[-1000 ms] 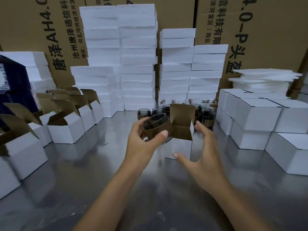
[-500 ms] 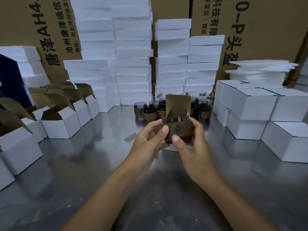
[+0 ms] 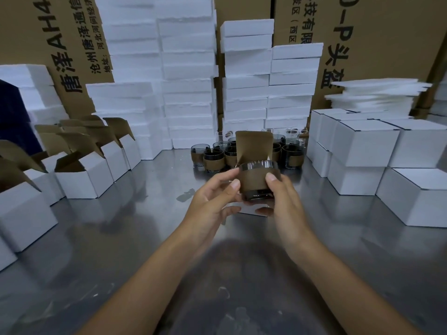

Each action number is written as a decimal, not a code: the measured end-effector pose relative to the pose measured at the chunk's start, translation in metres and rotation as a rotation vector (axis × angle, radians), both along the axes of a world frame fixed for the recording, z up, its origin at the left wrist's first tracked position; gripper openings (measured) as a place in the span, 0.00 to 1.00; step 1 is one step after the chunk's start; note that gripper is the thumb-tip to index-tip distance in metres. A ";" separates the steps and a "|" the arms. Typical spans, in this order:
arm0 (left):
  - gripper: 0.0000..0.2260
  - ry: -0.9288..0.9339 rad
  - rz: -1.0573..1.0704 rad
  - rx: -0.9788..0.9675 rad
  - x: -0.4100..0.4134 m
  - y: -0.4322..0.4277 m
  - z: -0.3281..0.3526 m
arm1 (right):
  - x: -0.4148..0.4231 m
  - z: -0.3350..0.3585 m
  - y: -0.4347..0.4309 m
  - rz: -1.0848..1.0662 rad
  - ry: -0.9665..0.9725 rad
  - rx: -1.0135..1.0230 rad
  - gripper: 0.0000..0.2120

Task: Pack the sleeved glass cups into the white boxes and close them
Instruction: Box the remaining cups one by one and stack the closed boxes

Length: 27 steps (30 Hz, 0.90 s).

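A glass cup in a brown sleeve is upright at the middle of the view, held between both hands. My left hand holds its left side with thumb and fingertips. My right hand grips its right side, thumb on the sleeve. Directly behind and below the cup stands an open white box, mostly hidden, its brown lid flap raised. Several more sleeved cups stand grouped on the steel table behind it.
Open white boxes with raised flaps line the left side. Closed white boxes are stacked at the right. White foam blocks and large brown cartons fill the back. The steel tabletop spreads in front.
The cup went from my left hand alone to both hands and was turned upright in front of the open box. My right hand came off the box onto the cup.
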<state>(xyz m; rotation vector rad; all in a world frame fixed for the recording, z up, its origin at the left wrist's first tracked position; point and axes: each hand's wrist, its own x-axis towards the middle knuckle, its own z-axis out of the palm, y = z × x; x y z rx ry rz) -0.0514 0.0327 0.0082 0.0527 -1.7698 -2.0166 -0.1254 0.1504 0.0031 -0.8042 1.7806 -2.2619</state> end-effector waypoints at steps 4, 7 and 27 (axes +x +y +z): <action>0.15 0.008 -0.036 -0.035 0.000 0.000 -0.001 | -0.002 -0.002 0.001 -0.005 -0.019 -0.014 0.10; 0.15 -0.001 -0.041 -0.032 -0.001 -0.001 0.000 | -0.001 0.001 0.001 -0.026 0.012 -0.013 0.14; 0.17 -0.052 -0.176 0.114 0.000 0.004 0.004 | 0.012 -0.004 0.006 -0.263 0.556 0.179 0.34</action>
